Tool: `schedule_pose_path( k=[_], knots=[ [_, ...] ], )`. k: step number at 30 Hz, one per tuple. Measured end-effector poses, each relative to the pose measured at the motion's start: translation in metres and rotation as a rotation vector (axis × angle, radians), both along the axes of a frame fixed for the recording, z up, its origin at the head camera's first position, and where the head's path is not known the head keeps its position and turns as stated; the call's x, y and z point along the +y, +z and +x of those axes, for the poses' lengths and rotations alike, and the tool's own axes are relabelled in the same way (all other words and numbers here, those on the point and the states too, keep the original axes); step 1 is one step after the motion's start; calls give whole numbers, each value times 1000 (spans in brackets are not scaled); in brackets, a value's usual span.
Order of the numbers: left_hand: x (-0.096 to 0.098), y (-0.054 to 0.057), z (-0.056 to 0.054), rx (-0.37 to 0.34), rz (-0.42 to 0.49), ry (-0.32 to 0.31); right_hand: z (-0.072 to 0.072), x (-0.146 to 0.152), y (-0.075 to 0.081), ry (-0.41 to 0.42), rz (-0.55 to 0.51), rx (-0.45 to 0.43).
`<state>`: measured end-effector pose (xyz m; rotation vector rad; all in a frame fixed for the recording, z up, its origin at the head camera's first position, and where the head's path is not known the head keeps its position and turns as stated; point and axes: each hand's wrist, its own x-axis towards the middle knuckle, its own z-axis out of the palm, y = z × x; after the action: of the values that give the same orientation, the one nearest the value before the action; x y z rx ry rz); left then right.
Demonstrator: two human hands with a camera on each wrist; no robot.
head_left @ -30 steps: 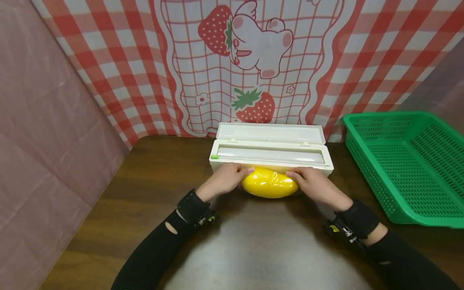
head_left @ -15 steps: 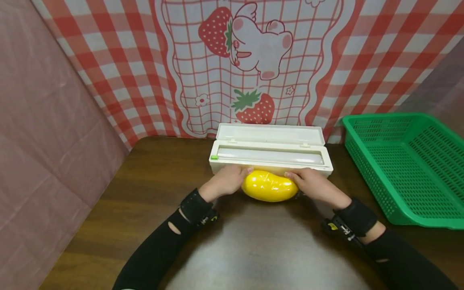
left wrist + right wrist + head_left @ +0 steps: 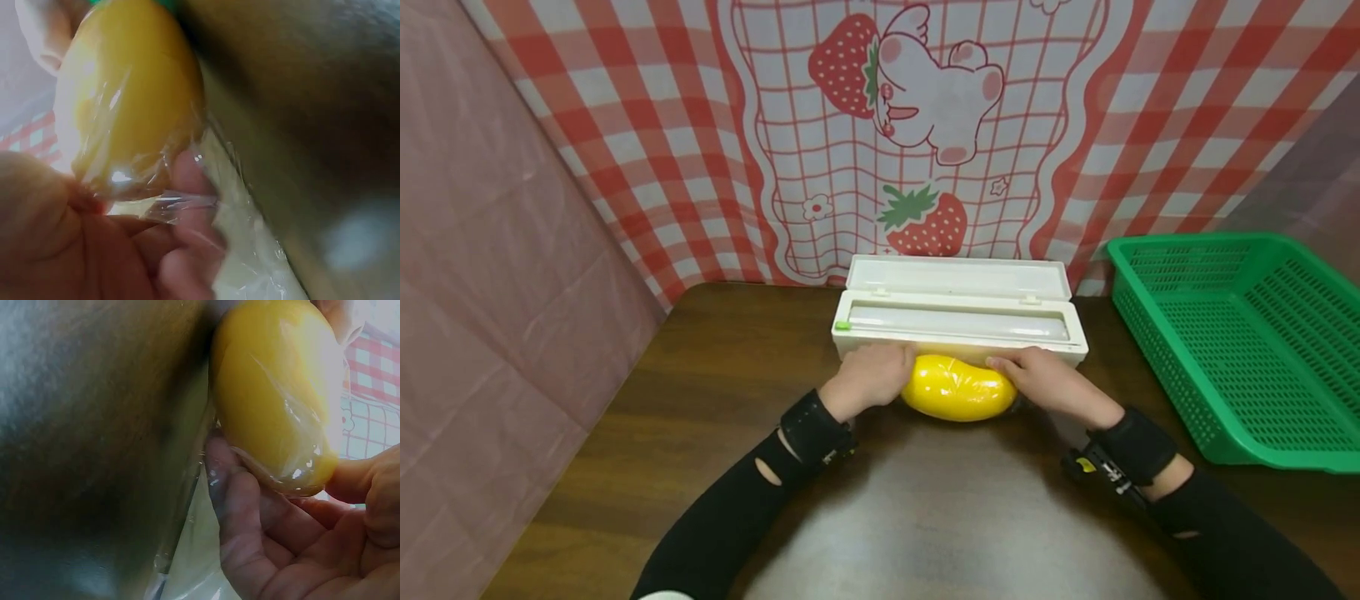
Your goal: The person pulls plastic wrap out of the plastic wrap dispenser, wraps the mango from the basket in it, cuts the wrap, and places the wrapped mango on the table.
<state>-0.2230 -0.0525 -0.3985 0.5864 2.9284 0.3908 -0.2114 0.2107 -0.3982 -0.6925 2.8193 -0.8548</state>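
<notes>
A yellow mango with clear cling film stretched over its skin lies crosswise just in front of a white cling film dispenser. My left hand grips the mango's left end; in the left wrist view, its fingers curl at the tip with film drawn over them. At the other end, my right hand holds the mango with the thumb on top and the fingers underneath, wrinkled film lying against those fingers. The dispenser's lid stands raised at the back, showing the pale roll inside.
To the right is a green slotted plastic basket. A brown wooden table carries everything. Behind it hangs a red checked cloth with strawberry prints, and a pink cloth hangs at the left.
The mango has shifted slightly toward me from the dispenser. My left hand has rolled over, so its thumb tip on the mango no longer shows. The right hand has barely moved.
</notes>
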Motion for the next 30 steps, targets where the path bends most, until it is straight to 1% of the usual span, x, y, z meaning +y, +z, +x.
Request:
schedule_pose_path(
  k=[3,6,7,11,12,13,14,15,16,17,19,21,22,23,25,30],
  knots=[
    [-1,-2,1,90,7,19,0,0,0,-3,-27,-14],
    [-4,-4,3,162,41,48,0,-1,-1,11,-43,-23],
    [-5,-5,4,169,60,65,1,0,-1,14,-46,-28],
    [-11,-4,6,185,100,97,3,1,-3,24,-46,-41],
    [-12,-4,7,198,111,106,4,2,-4,25,-46,-46],
    [-14,-3,8,227,116,111,4,2,-4,27,-47,-50],
    [-14,-3,10,266,128,104,5,3,-4,31,-48,-51],
    [-15,-2,12,322,148,79,5,3,-4,32,-51,-55],
    [-15,-1,14,381,163,33,6,4,-4,31,-52,-58],
    [-14,1,17,443,177,-31,6,5,-4,32,-54,-58],
    [-11,2,22,557,187,-191,5,6,-4,36,-60,-57],
    [-7,3,27,620,170,-355,4,6,-5,40,-74,-62],
    [-5,3,28,628,145,-416,4,6,-5,43,-80,-64],
    [-3,2,30,628,119,-456,3,7,-5,48,-89,-64],
    [1,0,32,611,60,-489,2,7,-5,50,-101,-75],
    [6,-6,28,531,-33,-489,1,6,-4,32,-108,-103]
  ],
)
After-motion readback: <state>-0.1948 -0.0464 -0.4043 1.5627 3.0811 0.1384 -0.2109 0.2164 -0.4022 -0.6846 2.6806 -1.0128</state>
